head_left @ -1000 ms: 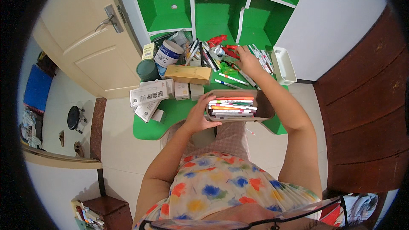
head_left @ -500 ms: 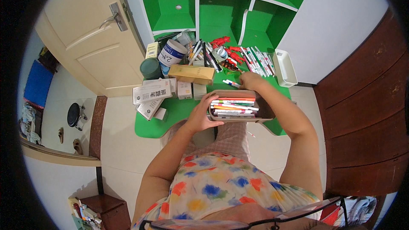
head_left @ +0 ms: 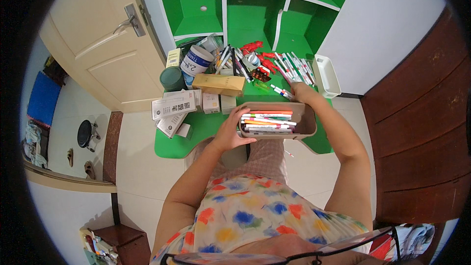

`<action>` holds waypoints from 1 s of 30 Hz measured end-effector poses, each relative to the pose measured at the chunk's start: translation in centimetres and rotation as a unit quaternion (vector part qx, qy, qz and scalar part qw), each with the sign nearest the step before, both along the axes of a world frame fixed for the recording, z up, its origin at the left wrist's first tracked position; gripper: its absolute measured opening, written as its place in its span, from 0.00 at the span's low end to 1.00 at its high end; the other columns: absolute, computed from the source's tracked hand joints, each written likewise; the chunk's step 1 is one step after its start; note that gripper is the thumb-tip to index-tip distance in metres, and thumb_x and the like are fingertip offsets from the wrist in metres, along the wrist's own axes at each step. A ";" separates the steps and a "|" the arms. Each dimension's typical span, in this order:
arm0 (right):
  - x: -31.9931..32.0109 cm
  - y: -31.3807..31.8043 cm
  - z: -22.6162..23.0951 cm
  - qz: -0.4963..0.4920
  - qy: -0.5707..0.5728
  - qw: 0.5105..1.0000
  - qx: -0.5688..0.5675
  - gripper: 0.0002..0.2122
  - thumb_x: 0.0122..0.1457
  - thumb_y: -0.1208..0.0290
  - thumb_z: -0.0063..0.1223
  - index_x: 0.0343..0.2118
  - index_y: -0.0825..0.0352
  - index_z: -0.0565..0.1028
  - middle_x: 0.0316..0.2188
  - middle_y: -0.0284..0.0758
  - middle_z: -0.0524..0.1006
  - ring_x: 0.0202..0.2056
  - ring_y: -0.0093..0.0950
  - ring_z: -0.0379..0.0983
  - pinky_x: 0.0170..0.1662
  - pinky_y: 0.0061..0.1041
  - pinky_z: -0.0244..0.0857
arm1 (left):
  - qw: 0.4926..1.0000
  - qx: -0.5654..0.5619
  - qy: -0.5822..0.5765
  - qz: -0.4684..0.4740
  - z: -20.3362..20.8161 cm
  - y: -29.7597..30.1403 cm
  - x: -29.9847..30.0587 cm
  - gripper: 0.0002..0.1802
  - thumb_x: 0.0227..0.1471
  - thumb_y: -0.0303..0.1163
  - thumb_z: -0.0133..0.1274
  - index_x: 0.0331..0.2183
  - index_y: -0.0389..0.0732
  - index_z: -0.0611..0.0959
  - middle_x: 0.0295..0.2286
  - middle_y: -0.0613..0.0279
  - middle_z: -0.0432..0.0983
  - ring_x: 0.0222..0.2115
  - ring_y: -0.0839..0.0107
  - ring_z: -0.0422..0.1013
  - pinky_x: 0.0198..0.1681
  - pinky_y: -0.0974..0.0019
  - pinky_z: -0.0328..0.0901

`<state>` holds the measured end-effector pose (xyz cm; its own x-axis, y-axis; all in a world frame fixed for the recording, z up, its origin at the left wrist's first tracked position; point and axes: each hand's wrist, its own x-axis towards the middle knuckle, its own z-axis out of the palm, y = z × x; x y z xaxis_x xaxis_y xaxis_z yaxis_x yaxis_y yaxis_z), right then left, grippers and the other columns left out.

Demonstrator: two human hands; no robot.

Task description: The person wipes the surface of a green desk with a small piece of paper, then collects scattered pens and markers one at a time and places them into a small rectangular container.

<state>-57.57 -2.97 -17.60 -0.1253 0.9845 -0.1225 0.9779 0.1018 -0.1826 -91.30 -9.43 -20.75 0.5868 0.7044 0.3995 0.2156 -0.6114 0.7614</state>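
My left hand is closed around the left end of a taupe plastic bin, held above the front edge of the desk. Inside the bin, several marker pens with white barrels and coloured ends lie sideways at its left; bare floor of the bin shows at its right. Beyond the bin, my right hand is closed low over the desktop, with a few white and blue markers sticking out to its left. Its fingertips are partly hidden. More markers lie in a row just past this hand.
The green desk has a shelf unit at its back. A white bin stands at the right edge. Red figures, a gold box, a white tub and white cartons crowd the left and middle.
My right hand has shifted slightly right and farther away, and the markers beside it are now more than before. My left hand keeps the bin nearly in place.
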 end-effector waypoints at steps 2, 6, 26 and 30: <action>-0.1 -0.5 0.2 -0.017 0.016 1.000 -0.003 0.13 0.37 0.68 0.66 0.25 0.67 0.75 0.29 0.44 0.76 0.35 0.40 0.73 0.37 0.34 0.66 | 1.000 -0.003 0.001 0.000 -0.3 -0.1 0.0 0.53 0.25 0.38 0.72 0.54 0.45 0.62 0.55 0.47 0.56 0.55 0.49 0.57 0.56 0.53 0.56; 1.2 0.4 -0.1 -0.004 -0.035 0.996 -0.077 0.16 0.38 0.69 0.65 0.32 0.68 0.77 0.33 0.44 0.77 0.37 0.40 0.74 0.40 0.32 0.67 | 1.000 -0.006 -0.001 0.000 0.0 -0.1 0.2 0.53 0.25 0.37 0.72 0.54 0.45 0.61 0.55 0.47 0.56 0.55 0.49 0.57 0.55 0.54 0.57; -3.1 -1.0 6.8 -0.015 -0.084 0.995 -0.059 0.12 0.41 0.76 0.59 0.32 0.71 0.77 0.35 0.50 0.76 0.39 0.44 0.74 0.42 0.36 0.67 | 0.999 0.019 0.005 0.026 0.2 -0.3 0.0 0.50 0.27 0.38 0.71 0.53 0.44 0.64 0.54 0.52 0.57 0.54 0.52 0.59 0.54 0.57 0.59; -4.8 -1.9 10.6 0.019 -0.148 0.988 -0.028 0.14 0.40 0.72 0.63 0.32 0.68 0.77 0.34 0.45 0.77 0.38 0.39 0.75 0.40 0.35 0.69 | 1.000 0.019 0.002 0.021 0.0 -0.3 0.2 0.51 0.27 0.39 0.70 0.54 0.43 0.63 0.55 0.51 0.57 0.55 0.53 0.57 0.56 0.57 0.57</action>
